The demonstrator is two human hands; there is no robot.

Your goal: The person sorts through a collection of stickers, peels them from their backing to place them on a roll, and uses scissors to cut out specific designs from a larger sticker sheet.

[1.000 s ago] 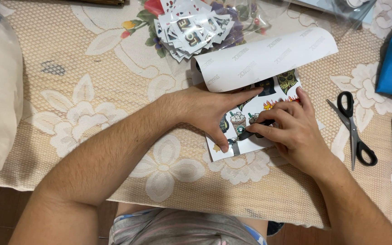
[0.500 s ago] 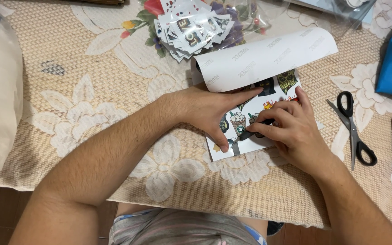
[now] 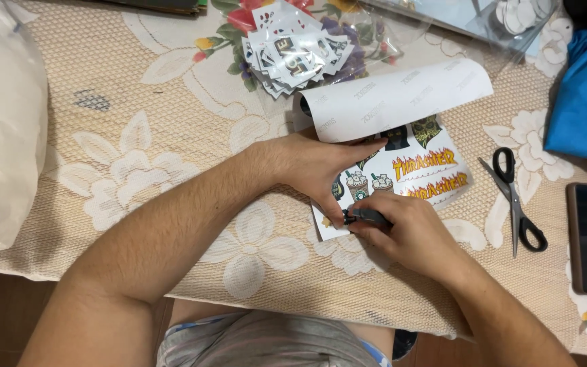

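Lace-covered counter (image 3: pixel 137 156) carries a printed sticker sheet (image 3: pixel 416 170), its white backing (image 3: pixel 395 98) curled up. The left hand (image 3: pixel 321 170) lies flat and spread, pressing the sheet down. The right hand (image 3: pixel 409 231) is curled tight around a small dark tool (image 3: pixel 368 216) at the sheet's lower corner. Scissors (image 3: pixel 514 197) lie to the right.

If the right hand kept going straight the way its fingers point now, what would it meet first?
The right hand points left along the sticker sheet's lower edge, holding a small dark tool. It would almost at once meet the left hand's thumb, which presses the sheet there; they look nearly touching already.
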